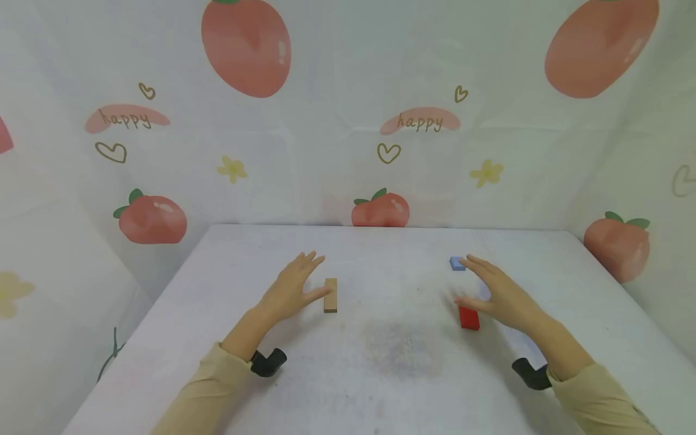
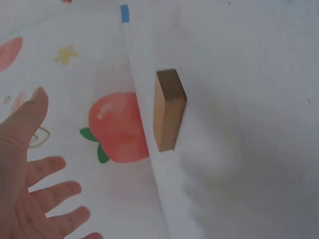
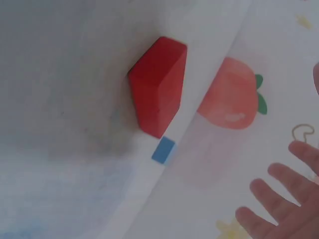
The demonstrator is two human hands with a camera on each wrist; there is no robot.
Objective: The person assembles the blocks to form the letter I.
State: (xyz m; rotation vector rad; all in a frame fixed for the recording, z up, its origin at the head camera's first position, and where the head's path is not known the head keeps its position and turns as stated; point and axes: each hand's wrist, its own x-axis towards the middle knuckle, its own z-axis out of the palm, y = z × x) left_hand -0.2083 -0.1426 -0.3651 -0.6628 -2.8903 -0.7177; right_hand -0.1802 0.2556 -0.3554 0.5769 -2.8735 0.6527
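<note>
In the head view a wooden block (image 1: 330,300) lies on the table beside the left hand (image 1: 290,290), whose thumb reaches over it. The right hand (image 1: 502,296) hovers with spread fingers; its thumb passes over the far end of a red block (image 1: 469,319), and its fingertips are by a small blue block (image 1: 458,263). Both hands hold nothing. The left wrist view shows the wooden block (image 2: 168,112) apart from the left hand (image 2: 35,184). In the right wrist view the red block (image 3: 159,84) and blue block (image 3: 163,150) are apart from the right hand (image 3: 289,199).
A pale table (image 1: 359,386) extends to a white cloth backdrop (image 1: 337,78) printed with red fruit, hearts and flowers. Dark wrist-worn devices (image 1: 269,363) hang below each sleeve cuff. A dark cord (image 1: 113,353) shows by the table's left edge.
</note>
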